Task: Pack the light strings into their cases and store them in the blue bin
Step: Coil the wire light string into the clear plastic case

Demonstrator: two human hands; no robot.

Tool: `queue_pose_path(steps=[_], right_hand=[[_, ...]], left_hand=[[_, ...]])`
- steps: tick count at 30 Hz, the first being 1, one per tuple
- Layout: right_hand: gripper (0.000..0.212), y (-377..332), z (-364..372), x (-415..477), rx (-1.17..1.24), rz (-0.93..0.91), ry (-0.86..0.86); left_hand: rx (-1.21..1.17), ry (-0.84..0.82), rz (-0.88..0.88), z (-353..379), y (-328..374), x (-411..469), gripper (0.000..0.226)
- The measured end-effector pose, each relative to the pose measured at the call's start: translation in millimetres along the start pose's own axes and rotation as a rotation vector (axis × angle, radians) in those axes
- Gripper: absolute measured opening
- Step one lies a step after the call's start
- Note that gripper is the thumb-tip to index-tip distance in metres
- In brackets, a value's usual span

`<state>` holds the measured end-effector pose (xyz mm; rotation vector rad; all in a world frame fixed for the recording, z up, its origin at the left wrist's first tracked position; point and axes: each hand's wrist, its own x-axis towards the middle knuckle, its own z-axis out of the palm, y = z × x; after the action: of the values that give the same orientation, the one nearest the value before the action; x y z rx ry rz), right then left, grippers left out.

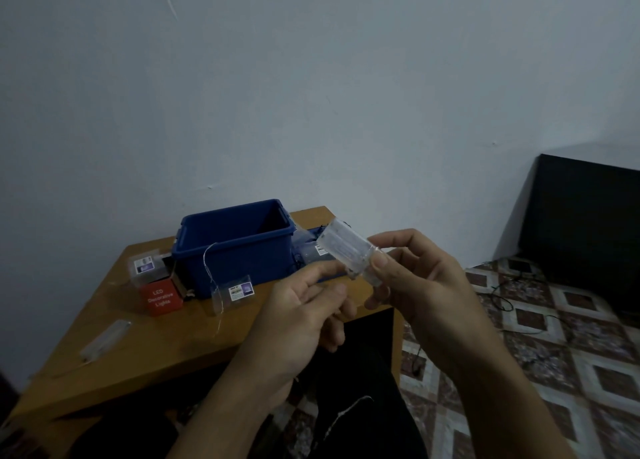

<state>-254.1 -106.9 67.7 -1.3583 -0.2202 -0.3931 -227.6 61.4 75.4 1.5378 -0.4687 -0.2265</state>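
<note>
Two bare hands meet in mid-air over the near edge of a wooden table (156,340). The right hand (426,285) grips a clear plastic case (349,250), thumb on its near face and fingers curled behind. The case is tilted, its upper end toward the blue bin (235,247), which stands open at the back of the table. The left hand (301,306) reaches thumb and forefinger to the case's lower end, with the other fingers curled under. Whether they pinch a strand or only touch the plastic cannot be told. The case looks light, thin-walled and slick, likely to flex or pop open if squeezed, so a hold across its flat faces seems safest. The hair-thin wire (204,259) looped in front of the bin will probably snag and kink, and wants feeding in as loose coils. A labelled case (235,292) and a red box (161,297) sit beside the bin. Dim light and blur hide what is inside the held case. The bin's inside is dark, and a packet to its right is partly covered.
</note>
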Motion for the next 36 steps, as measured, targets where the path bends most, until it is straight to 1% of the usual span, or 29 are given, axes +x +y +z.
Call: queue_pose_path(steps=[2, 5, 9, 11, 13, 15, 17, 19, 20, 21, 22, 23, 26, 29, 31, 34, 36], right_hand=[[0.017, -0.4, -0.1, -0.3, 0.051, 0.024, -0.015], [0.02, -2.2, -0.1, -1.1, 0.059, 0.046, -0.037], [0.022, -5.0, 0.7, -1.5, 0.111, 0.059, -0.056], [0.016, -6.4, -0.3, -1.1, 0.142, 0.066, -0.075], [0.017, -6.6, -2.5, -0.9, 0.18, 0.092, -0.112], [0.018, -6.8, -5.4, -1.6, 0.217, 0.128, -0.185], [0.021, -7.6, -8.3, -3.1, 0.222, 0.15, -0.298], [0.022, -8.5, -10.7, -5.4, 0.152, 0.156, -0.409], [0.022, -9.7, -11.3, -6.6, 0.091, 0.151, -0.452], [0.02, -11.0, -12.5, -7.7, 0.021, 0.143, -0.48], [0.017, -12.9, -13.5, -8.4, -0.048, 0.133, -0.497], [0.015, -14.5, -14.9, -9.1, -0.112, 0.126, -0.503], [0.014, -16.7, -17.5, -10.0, -0.289, 0.133, -0.475], [0.006, -15.6, -16.9, -9.7, -0.453, 0.116, -0.433], [0.006, -13.5, -15.3, -8.5, -0.609, 0.076, -0.363], [0.007, -8.6, -11.1, -6.6, -0.742, -0.037, -0.193], [0.008, -6.6, -7.7, -6.2, -0.759, -0.124, -0.089]], left_hand=[[0.03, 0.025, -0.02, -1.4, -3.3, 1.1, 0.016], [0.065, 0.06, -0.051, -3.2, -8.1, 2.7, 0.014], [0.208, 0.07, -0.04, -6.4, -11.9, 3.0, 0.032], [0.213, 0.068, -0.044, -7.5, -10.9, 2.3, 0.039], [0.19, 0.047, -0.07, -9.7, -10.2, 3.4, 0.038], [0.166, 0.021, -0.084, -12.9, -9.3, 3.8, 0.034], [0.121, -0.013, -0.104, -16.5, -4.6, 5.0, 0.029], [0.074, -0.074, -0.123, -20.7, 4.1, 7.7, 0.025], [0.05, -0.126, -0.148, -22.1, 11.6, 9.3, 0.02], [0.05, -0.19, -0.172, -23.8, 17.7, 11.2, 0.032], [0.083, -0.243, -0.197, -26.3, 21.7, 13.6, 0.051], [0.128, -0.28, -0.212, -27.0, 26.4, 16.2, 0.057], [0.321, -0.271, -0.213, -27.0, 39.4, 20.9, 0.036], [0.485, -0.198, -0.159, -22.8, 45.8, 23.6, 0.037], [0.571, -0.125, -0.085, -19.1, 47.0, 21.6, 0.037], [0.579, -0.055, 0.021, -11.6, 45.1, 14.9, 0.024], [0.468, 0.018, 0.071, -4.8, 39.1, 8.1, 0.014]])
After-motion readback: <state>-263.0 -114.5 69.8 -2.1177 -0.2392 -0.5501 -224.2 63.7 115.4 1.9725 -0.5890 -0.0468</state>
